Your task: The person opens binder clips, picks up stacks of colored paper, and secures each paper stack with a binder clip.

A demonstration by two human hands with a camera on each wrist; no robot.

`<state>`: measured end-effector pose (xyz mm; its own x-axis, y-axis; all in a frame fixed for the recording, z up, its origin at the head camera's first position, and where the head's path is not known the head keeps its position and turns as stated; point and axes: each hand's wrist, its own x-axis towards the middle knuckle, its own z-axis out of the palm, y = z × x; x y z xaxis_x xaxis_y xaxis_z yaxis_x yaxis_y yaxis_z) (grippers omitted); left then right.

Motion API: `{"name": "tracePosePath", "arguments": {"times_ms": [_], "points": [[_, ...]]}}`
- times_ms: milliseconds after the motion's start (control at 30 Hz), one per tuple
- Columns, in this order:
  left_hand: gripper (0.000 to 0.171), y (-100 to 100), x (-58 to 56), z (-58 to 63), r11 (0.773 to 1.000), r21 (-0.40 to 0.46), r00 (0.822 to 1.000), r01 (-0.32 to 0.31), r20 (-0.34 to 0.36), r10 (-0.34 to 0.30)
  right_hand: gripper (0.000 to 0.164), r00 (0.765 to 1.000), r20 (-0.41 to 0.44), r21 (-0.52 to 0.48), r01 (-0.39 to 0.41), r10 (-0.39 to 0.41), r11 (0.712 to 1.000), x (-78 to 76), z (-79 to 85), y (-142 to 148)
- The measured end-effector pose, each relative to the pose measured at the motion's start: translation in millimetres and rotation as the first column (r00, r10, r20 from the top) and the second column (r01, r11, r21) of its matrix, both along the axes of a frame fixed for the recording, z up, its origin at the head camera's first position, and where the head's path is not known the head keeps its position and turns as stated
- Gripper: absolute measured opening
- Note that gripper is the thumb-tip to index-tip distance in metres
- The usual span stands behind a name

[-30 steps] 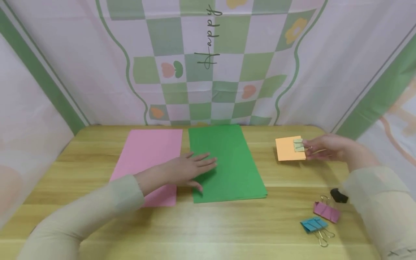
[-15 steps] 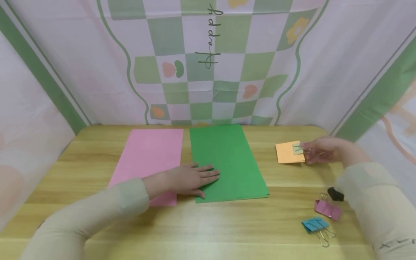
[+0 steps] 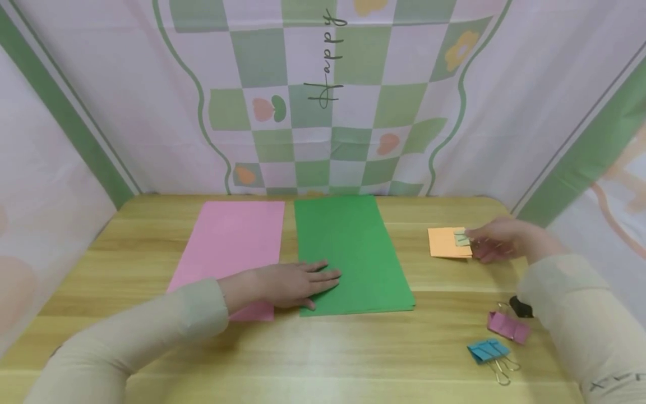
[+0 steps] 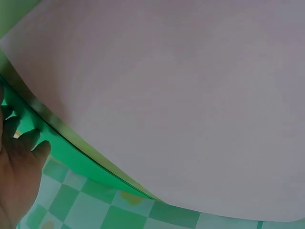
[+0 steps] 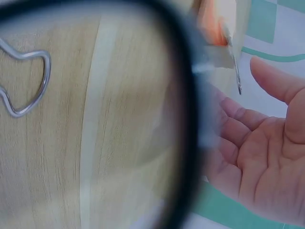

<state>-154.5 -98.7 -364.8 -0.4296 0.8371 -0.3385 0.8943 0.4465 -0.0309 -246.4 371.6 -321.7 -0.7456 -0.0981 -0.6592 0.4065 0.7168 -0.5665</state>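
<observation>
My left hand point(image 3: 298, 283) lies flat with straight fingers on the lower left of a stack of green paper point(image 3: 353, 252). The hand also shows at the left edge of the left wrist view. At the table's right, a small stack of orange square paper point(image 3: 444, 242) bears a pale yellow-green binder clip point(image 3: 461, 238) on its right edge. My right hand point(image 3: 502, 238) is just beside that clip. In the right wrist view its thumb point(image 5: 276, 86) stands apart from the clip's wire handle point(image 5: 237, 76); some fingertips are hidden by a dark blurred band.
Pink paper point(image 3: 239, 235) lies left of the green stack, partly under my left forearm. Near my right sleeve sit a black binder clip point(image 3: 521, 307), a pink binder clip point(image 3: 508, 327) and a blue binder clip point(image 3: 488, 350). A checked cloth point(image 3: 313, 101) hangs behind the wooden table point(image 3: 303, 359).
The orange paper stack and its clip have been lowered towards the table by my right hand, whose thumb now stands off the clip. My left hand has come down slightly on the green paper.
</observation>
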Motion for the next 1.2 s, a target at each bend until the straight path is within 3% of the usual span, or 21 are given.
{"name": "tracePosePath", "arguments": {"times_ms": [233,367,500,667,767,1000,1200], "points": [[0.061,0,5.8,-2.0,0.999,-0.021,0.999,0.032,-0.027,-0.033,0.056,0.998,-0.027,0.032,-0.059,0.06,0.998,2.0,3.6,-2],[0.059,0,7.5,-5.1,0.997,-0.038,0.995,0.07,-0.069,-0.072,0.067,0.987,-0.079,0.084,-0.134,0.141,0.987,7.1,10.9,4],[0.058,0,8.8,-7.7,0.992,-0.063,0.987,0.106,-0.118,-0.113,0.071,0.956,-0.169,0.165,-0.212,0.24,0.963,19.4,20.3,10],[0.057,-1,11.0,-9.3,0.993,-0.067,0.987,0.093,-0.122,-0.101,0.067,0.905,-0.25,0.247,-0.285,0.345,0.926,41.8,28.7,9],[0.057,-1,11.3,-10.6,0.994,-0.068,0.987,0.089,-0.125,-0.097,0.066,0.888,-0.264,0.279,-0.303,0.377,0.911,54.9,31.1,9],[0.056,-2,8.8,-12.8,0.99,-0.07,0.978,0.12,-0.162,-0.13,0.066,0.877,-0.272,0.277,-0.323,0.396,0.905,77.6,29.0,19],[0.057,-4,6.9,-13.6,0.99,-0.055,0.977,0.133,-0.164,-0.14,0.065,0.887,-0.242,0.252,-0.335,0.394,0.908,94.8,20.6,32]]}}
